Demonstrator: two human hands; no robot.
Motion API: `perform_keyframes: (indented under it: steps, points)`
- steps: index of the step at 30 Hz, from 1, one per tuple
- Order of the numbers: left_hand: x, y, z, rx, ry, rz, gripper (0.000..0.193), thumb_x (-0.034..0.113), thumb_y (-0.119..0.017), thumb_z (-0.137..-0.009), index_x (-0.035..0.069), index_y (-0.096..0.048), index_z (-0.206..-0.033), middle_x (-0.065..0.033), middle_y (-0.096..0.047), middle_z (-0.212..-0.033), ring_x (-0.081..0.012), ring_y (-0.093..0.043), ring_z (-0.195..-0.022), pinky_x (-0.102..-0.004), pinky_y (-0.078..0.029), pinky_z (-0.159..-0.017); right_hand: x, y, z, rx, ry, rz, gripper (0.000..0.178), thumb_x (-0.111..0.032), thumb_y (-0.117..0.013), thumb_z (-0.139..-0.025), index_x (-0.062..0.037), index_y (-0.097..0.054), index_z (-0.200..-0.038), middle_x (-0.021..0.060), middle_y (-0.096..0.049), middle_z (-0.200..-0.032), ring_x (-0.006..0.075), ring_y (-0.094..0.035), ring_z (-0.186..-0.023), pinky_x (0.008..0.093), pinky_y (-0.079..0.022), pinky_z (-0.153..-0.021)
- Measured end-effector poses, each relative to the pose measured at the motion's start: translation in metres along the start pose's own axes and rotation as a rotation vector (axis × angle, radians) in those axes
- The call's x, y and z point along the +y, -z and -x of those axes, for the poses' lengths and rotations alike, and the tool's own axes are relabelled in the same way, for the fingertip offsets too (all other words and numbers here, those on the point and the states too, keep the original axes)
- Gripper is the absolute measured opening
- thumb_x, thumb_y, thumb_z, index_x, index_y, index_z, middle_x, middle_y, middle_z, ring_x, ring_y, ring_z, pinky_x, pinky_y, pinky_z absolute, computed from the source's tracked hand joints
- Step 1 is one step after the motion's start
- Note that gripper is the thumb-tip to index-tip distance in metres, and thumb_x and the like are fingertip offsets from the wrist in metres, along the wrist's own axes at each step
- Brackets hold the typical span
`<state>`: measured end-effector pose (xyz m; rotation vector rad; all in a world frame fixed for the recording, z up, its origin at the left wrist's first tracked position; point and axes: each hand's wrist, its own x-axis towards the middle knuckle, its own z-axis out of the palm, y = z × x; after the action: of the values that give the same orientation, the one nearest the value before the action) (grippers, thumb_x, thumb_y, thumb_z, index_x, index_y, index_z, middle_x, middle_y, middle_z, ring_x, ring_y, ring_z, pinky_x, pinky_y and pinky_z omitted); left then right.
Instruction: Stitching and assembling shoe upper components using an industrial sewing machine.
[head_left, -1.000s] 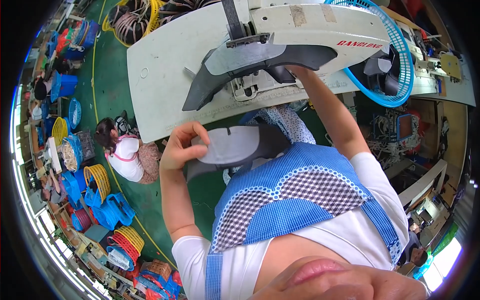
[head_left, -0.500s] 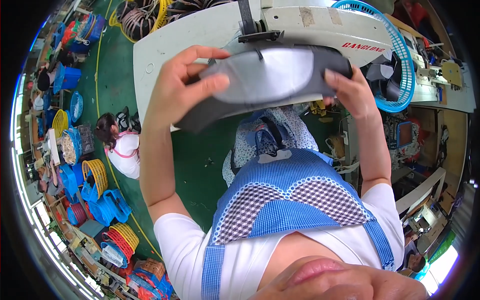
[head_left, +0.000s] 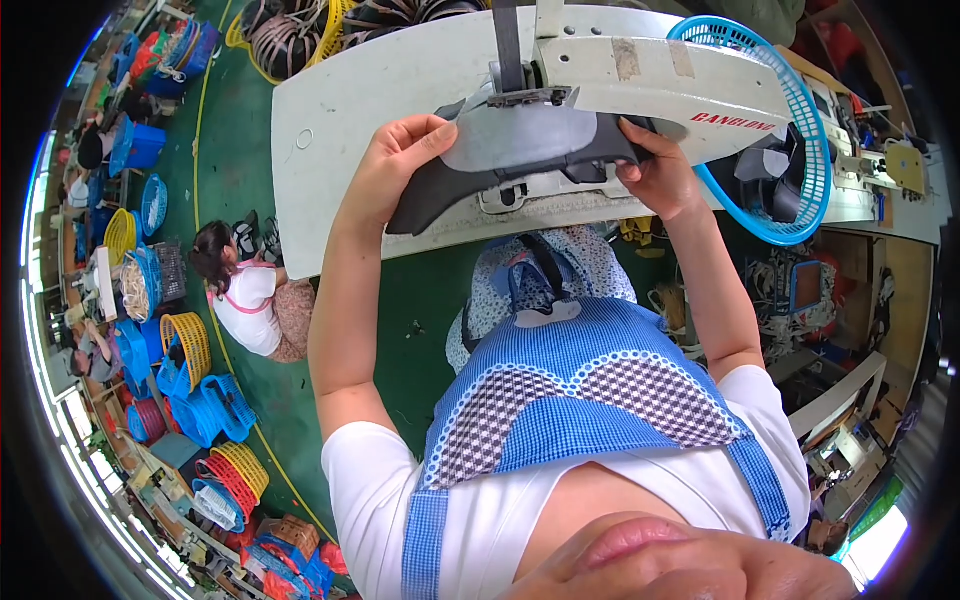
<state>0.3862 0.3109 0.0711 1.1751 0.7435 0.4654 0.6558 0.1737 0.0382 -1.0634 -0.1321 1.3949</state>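
A black and grey shoe upper (head_left: 530,140) is stretched between my hands at the sewing machine (head_left: 600,75), its far edge under the machine's head. My left hand (head_left: 402,165) pinches its left end, thumb on top and fingers curled behind. The opposite end is gripped by my right hand (head_left: 660,172), close beside the machine's arm. The machine's head hides part of the far edge, so I cannot tell whether the needle is in the material.
The white machine table (head_left: 330,200) reaches left. A blue basket (head_left: 815,160) holding black and grey pieces stands at the right. Beyond the table, a yellow basket (head_left: 335,35) carries bundled dark pieces. A person (head_left: 245,300) sits low to the left, near stacked baskets (head_left: 190,350).
Both hands have carried the shoe upper, blurred by motion before, in under the machine's head. It is now steadier, and my right hand has shifted a little left.
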Motion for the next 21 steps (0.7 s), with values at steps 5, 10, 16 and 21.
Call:
perform_keyframes:
  steps: [5,10,16,21]
  points:
    - [-0.017,0.022,-0.007,0.183,-0.108,-0.363,0.022,0.024,-0.060,-0.087,0.002,-0.062,-0.092,0.0012,-0.058,-0.079,-0.0067,-0.052,-0.073,-0.0201,-0.042,-0.064,0.017,0.010,0.000,-0.218,0.094,-0.021,0.030,-0.027,-0.057,-0.089,-0.0026,-0.054,-0.105,0.0088,-0.061,-0.091,0.0140,-0.057,-0.070,0.0214,-0.046,-0.054]
    - [-0.075,0.081,0.025,0.436,-0.188,0.045,0.033,0.027,-0.056,-0.090,0.008,-0.052,-0.117,-0.0031,-0.059,-0.094,-0.0105,-0.054,-0.084,-0.0266,-0.043,-0.079,0.021,0.074,0.073,-0.369,-0.109,0.188,0.054,-0.046,-0.049,-0.090,-0.0006,-0.051,-0.119,0.0126,-0.061,-0.106,0.0206,-0.060,-0.094,0.0297,-0.049,-0.081]
    - [-0.170,0.078,0.108,0.602,0.242,0.184,0.018,0.022,-0.055,-0.090,0.005,-0.058,-0.091,-0.0033,-0.057,-0.080,-0.0126,-0.054,-0.071,-0.0249,-0.047,-0.065,-0.031,0.191,0.106,-0.036,0.014,0.509,0.033,-0.028,-0.059,-0.088,-0.0030,-0.058,-0.109,0.0068,-0.064,-0.097,0.0130,-0.061,-0.088,0.0256,-0.050,-0.077]
    - [-0.177,-0.056,0.079,0.382,0.428,0.146,0.025,0.024,-0.049,-0.092,0.004,-0.055,-0.078,-0.0045,-0.056,-0.069,-0.0125,-0.052,-0.061,-0.0241,-0.043,-0.061,-0.135,0.339,0.042,0.848,0.328,0.676,0.047,-0.026,-0.070,-0.076,-0.0003,-0.055,-0.113,0.0079,-0.060,-0.102,0.0151,-0.060,-0.086,0.0270,-0.050,-0.073]
